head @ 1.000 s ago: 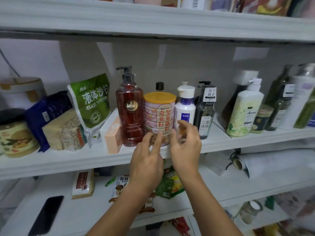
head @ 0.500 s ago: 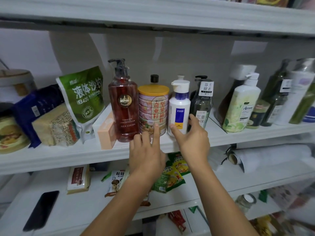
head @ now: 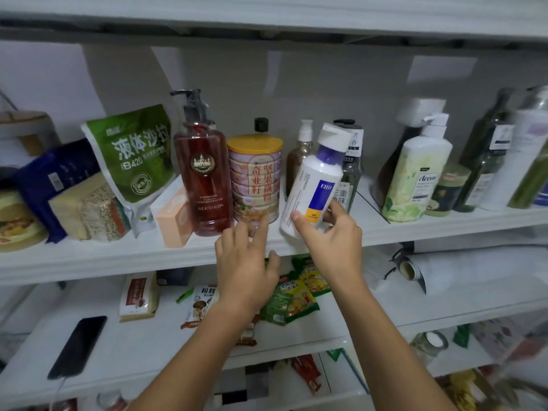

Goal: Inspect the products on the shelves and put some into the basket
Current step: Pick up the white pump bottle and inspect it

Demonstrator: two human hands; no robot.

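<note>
White bottle [head: 315, 179] tilted right above shelf [head: 118, 256] edge, lower end pinched by right hand [head: 332, 241] fingers [head: 296, 216]. Left hand [head: 246, 262] reaching beside it, fingers released, near yellow-lidded can [head: 255, 176].

Tin [head: 255, 179] between pump bottle [head: 203, 176], tilted lotion bottle [head: 317, 179].
</note>
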